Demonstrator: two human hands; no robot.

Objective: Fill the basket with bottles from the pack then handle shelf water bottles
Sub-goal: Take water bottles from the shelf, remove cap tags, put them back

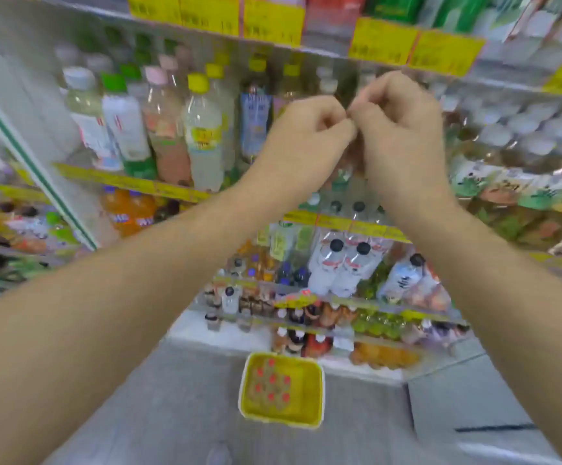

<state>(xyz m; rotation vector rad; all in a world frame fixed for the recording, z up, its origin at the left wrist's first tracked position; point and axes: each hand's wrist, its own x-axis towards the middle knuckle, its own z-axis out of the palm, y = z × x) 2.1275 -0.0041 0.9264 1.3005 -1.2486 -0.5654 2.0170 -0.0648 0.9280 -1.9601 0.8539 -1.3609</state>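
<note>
Far left: shelf row of tall flavoured-drink bottles (158,129), upright, clear plastic, caps white, green, pink and yellow. All blurred; labels unreadable.

Centre: left hand (309,129) raised in front of the middle shelf, fingers curled, knuckles toward the camera. Right hand (403,122) just beside it, also curled; the fingertips of both meet in the gap between them. They seem to pinch something thin, perhaps film of a wrap, but blur hides it. Cannot tell what is held, or if anything is.

Right: shrink-wrapped pack of bottles (521,135) on the shelf, glossy film over rows of pale round caps, long axis running off to the right. It lies right of and behind the hands; the right hand is the nearer.

Below, on grey floor: yellow plastic basket (249,387), rounded rectangle, already holding small red-capped bottles (272,380) standing upright. It sits straight down from the hands, well apart.

Judgement: any bottle freed from the pack travels down and slightly left to reach the basket.
</note>
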